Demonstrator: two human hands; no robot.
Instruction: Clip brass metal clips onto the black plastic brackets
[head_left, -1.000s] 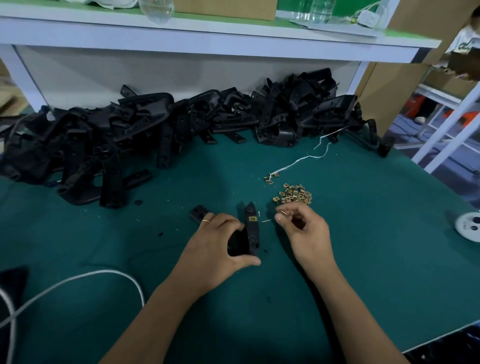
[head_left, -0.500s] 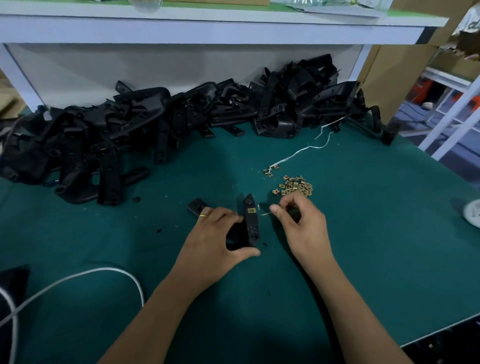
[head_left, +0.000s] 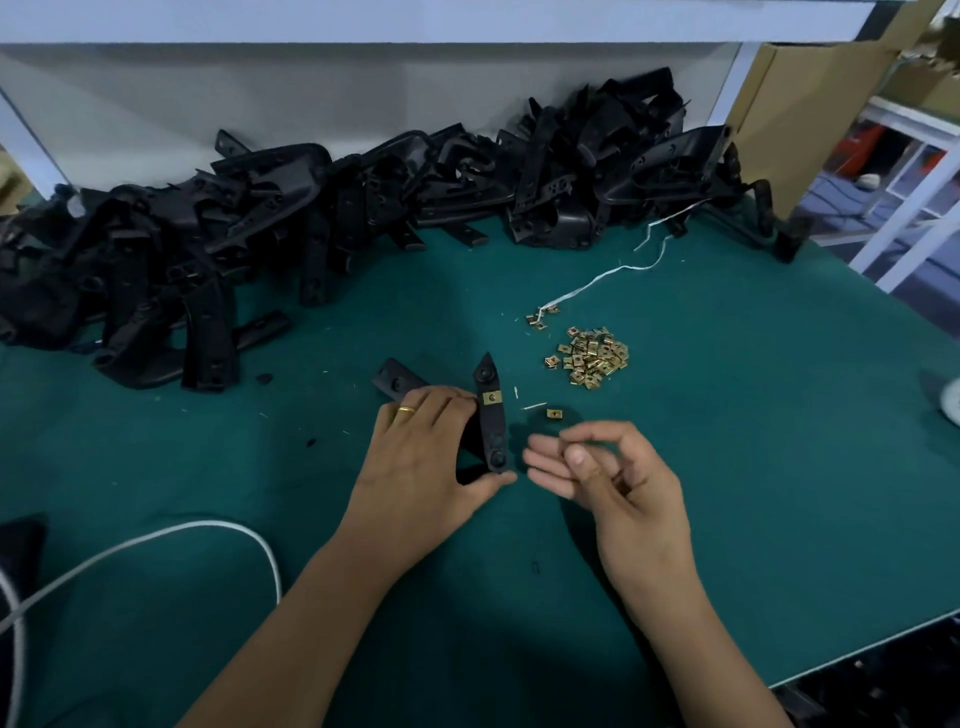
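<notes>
At a green tabletop (head_left: 727, 467), a person's left hand (head_left: 421, 467) grips a black plastic bracket (head_left: 491, 415), its fingers (head_left: 441, 410) curled over the top and the thumb hooked under the near end. The bracket stands on edge, pointed tip away from the person, with one brass clip (head_left: 491, 398) already seated on its upper part. A second arm of the bracket (head_left: 397, 382) shows beyond the knuckles, and a gold ring (head_left: 405, 409) sits on one finger.

The right hand (head_left: 618, 478) hovers just beside the bracket, thumb and forefinger pressed together; they appear to pinch something small, though it is too blurred to make out. The other fingers lie loosely spread.

A single loose clip (head_left: 555, 413) lies on the tabletop between the bracket and a heap of brass clips (head_left: 589, 356) farther back. A few more clips (head_left: 540, 319) sit at the end of a white string (head_left: 613, 273). A long pile of black brackets (head_left: 363, 208) lines the far edge below a white shelf (head_left: 415, 23). A white cable (head_left: 156, 540) loops across the near left.
</notes>
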